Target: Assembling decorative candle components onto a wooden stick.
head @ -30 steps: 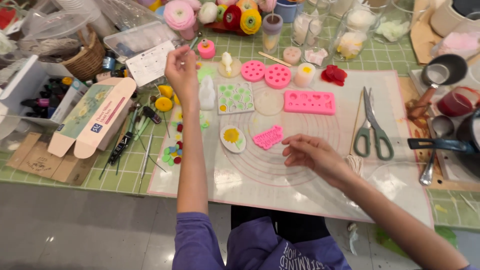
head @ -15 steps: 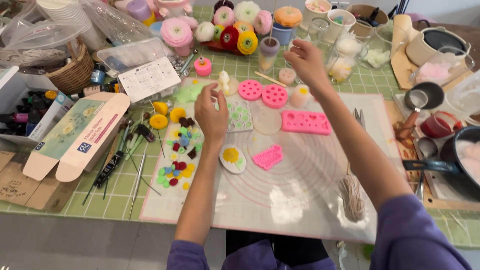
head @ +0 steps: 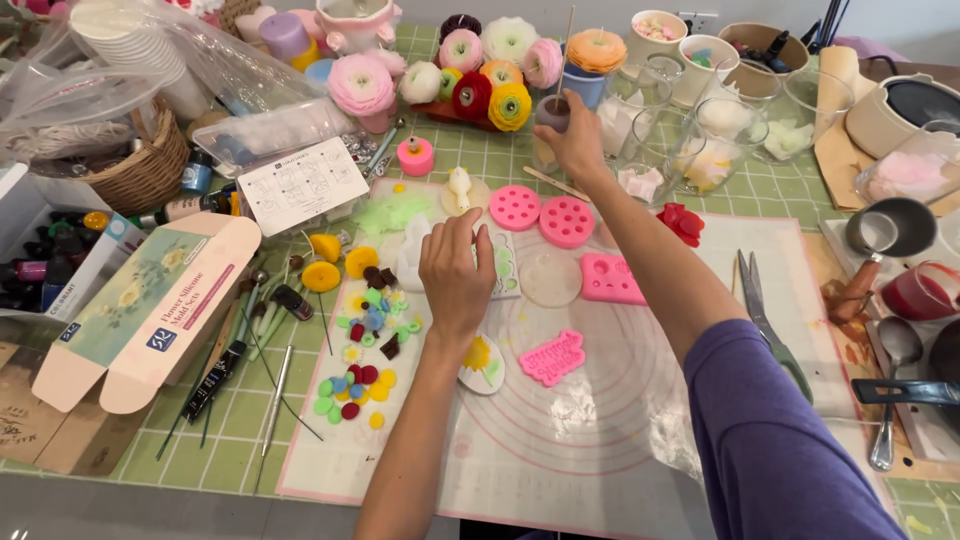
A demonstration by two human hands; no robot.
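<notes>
My right hand (head: 578,140) reaches to the back of the table and is closed around a small greyish glass cup (head: 551,113) with a thin wooden stick standing in it. My left hand (head: 456,268) lies with fingers apart over a pale green mould sheet (head: 506,270) on the white silicone mat (head: 590,440). It holds nothing. A small white figure (head: 459,186) stands just beyond its fingertips. Two round pink moulds (head: 515,207) (head: 567,221) and a rectangular pink mould (head: 610,278) lie between the two hands.
Wax flowers (head: 470,80) and glass jars (head: 725,125) crowd the back. An open cardboard box (head: 150,300), tools and coloured wax pieces (head: 362,372) lie left. Scissors (head: 768,325), a spoon (head: 893,400), a red cup (head: 915,292) and a pot (head: 905,110) are right.
My right hand went from the mat's middle up to the back row and closed on the glass cup. My left hand drew back from the far left onto the mould sheet.
</notes>
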